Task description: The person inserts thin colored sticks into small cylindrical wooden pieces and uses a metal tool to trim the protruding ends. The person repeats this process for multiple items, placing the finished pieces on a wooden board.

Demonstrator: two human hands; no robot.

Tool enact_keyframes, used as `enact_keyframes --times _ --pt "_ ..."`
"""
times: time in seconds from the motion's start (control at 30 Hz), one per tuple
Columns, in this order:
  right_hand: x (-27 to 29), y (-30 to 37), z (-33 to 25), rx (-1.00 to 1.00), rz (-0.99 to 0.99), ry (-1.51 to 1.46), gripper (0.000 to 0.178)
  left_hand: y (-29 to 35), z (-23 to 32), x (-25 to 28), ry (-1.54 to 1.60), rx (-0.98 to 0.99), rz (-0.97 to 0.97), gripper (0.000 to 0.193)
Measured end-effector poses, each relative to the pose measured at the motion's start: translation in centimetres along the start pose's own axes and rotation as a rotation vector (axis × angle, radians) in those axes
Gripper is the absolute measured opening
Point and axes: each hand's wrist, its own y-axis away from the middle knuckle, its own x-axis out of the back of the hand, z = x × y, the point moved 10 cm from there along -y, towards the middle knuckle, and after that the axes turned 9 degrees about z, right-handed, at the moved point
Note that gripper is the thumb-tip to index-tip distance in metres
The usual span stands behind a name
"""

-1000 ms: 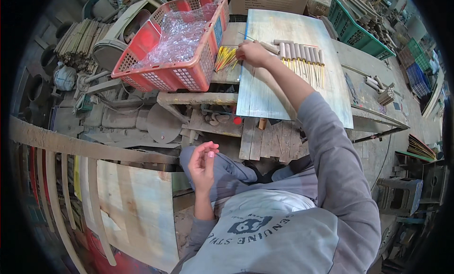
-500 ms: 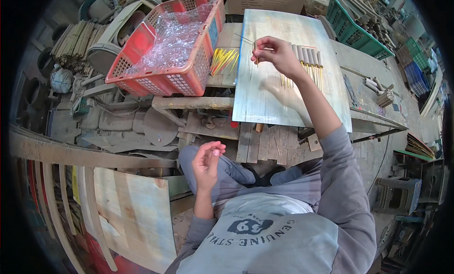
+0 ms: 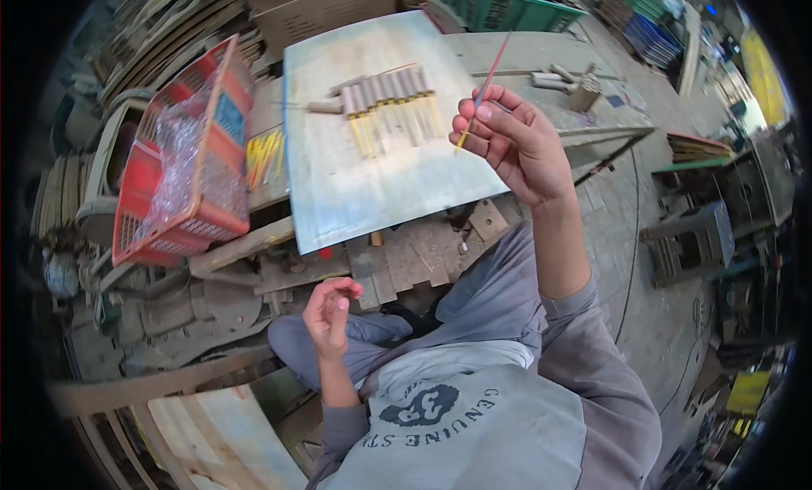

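Observation:
Raised above the front right corner of the pale board (image 3: 372,202), my right hand (image 3: 524,139) pinches a thin stick (image 3: 495,67), red at its upper end and yellow at the lower. My left hand (image 3: 328,317) hovers over my lap, fingers loosely curled and apart from the thumb, with nothing visible in it. On the board lies a row of brownish-grey cylinders (image 3: 385,93) with yellow sticks coming out of their near ends. Left of the row, a single cylinder (image 3: 326,107) lies sideways with a thin stick beyond it.
A red crate (image 3: 224,164) with clear plastic wrap stands left of the board. Between them lies a bundle of yellow sticks (image 3: 266,156). Beyond are cardboard boxes (image 3: 326,16) and a green crate (image 3: 499,8). More cylinders (image 3: 584,93) sit at the right on the table.
My right hand has moved right and nearer from over the board, now holding the stick upright. A single cylinder shows left of the row. The view has turned to the right.

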Motion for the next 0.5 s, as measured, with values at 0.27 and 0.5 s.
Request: enact_keyframes --times 0.27,0.5 --pt "21.2 0.5 -13.0 0.804 0.732 0.968 0.022 1.1 -0.3 -6.8 0.066 0.01 -0.242 0.029" --pt "25.9 -3.6 -16.7 0.82 0.83 1.606 0.034 3.1 -0.4 -9.2 0.082 0.044 -0.273 0.026"
